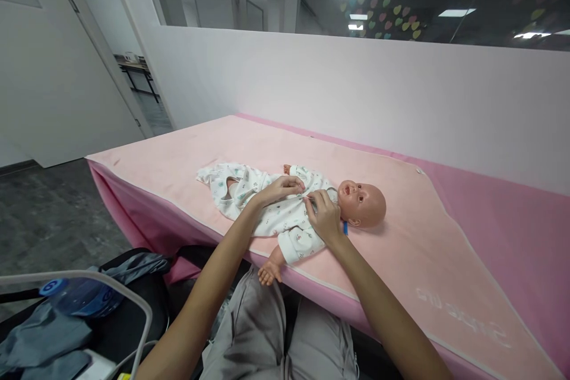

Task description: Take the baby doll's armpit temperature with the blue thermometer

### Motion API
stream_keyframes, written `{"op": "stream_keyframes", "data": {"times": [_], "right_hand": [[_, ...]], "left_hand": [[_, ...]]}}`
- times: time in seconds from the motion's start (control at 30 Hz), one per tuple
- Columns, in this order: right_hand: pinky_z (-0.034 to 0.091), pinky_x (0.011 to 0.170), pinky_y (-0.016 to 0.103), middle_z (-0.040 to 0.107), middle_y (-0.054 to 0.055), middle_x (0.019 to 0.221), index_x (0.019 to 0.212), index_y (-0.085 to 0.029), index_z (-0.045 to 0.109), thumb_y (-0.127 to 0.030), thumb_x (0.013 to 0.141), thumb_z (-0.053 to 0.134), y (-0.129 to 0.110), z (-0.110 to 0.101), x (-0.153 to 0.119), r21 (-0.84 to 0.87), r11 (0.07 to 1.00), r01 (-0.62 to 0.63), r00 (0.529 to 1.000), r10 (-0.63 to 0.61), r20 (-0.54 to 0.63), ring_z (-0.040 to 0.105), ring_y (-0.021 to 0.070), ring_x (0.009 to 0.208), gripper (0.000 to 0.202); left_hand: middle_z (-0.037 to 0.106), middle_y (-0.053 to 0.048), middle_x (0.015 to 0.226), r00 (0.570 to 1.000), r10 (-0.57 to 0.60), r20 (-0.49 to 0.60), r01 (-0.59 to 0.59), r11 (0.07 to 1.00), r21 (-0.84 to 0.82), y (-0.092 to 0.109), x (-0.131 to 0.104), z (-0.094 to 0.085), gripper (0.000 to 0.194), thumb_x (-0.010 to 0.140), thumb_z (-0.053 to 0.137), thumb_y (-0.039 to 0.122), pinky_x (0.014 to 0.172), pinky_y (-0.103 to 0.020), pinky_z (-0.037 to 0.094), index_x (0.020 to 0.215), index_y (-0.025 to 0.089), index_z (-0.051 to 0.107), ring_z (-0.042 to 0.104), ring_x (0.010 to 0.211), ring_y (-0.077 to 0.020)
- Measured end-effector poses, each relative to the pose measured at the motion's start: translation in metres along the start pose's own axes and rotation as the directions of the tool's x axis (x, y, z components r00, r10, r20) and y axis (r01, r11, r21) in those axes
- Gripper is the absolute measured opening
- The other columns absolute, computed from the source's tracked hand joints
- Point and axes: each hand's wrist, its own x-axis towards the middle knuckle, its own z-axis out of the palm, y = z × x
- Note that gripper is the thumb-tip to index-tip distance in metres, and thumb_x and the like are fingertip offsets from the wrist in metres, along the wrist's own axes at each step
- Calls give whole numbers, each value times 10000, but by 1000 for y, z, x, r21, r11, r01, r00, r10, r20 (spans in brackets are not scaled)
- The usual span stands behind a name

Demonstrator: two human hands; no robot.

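Note:
A baby doll [363, 203] lies on its back, its bald head to the right and its legs to the left. It wears a white printed baby outfit [278, 217], with both sleeves on and a patch of leg bare near the lower end. My left hand [281, 188] rests over the chest, its fingertips closed on the outfit's front. Just to the right, my right hand [324, 212] pinches the cloth near the neck, fingers bent. The fingertips nearly meet; the exact bit of cloth between them is too small to make out. One doll hand [269, 272] hangs over the near edge.
A pale pink mat [427, 249] covers the table, over a darker pink cloth [512, 208]. At the lower left, a black chair holds a water bottle [84, 297] and grey cloth [42, 335]. A white wall [356, 95] with a window stands behind.

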Motion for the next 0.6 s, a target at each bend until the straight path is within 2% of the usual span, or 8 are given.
{"op": "stream_keyframes", "data": {"times": [0.17, 0.37, 0.6], "right_hand": [[344, 562, 224, 608, 23, 792, 862, -199, 593, -292, 899, 444, 1, 2, 0, -16, 1000, -5, 1000, 5, -15, 558, 114, 672, 179], [346, 563, 220, 614, 28, 780, 856, -198, 610, -295, 898, 440, 0, 2, 1, -21, 1000, -10, 1000, 10, -9, 564, 114, 676, 201], [365, 572, 225, 637, 36, 817, 939, -195, 601, -269, 888, 432, 0, 2, 0, -16, 1000, -24, 999, 24, -29, 577, 131, 696, 192]], "left_hand": [[339, 55, 603, 993, 34, 115, -52, 987, 154, -2, -1, -3, 327, 647, 693, 369, 512, -206, 247, 858, 144, 586, 299, 553, -76], [328, 51, 580, 997, 1, 79, -20, 972, 233, -3, 0, -3, 286, 672, 645, 368, 505, -210, 240, 823, 127, 610, 304, 547, -78], [349, 45, 517, 999, 23, 29, -28, 978, 209, -5, -1, -2, 287, 681, 647, 330, 476, -213, 221, 843, 96, 682, 284, 511, -67]]}}
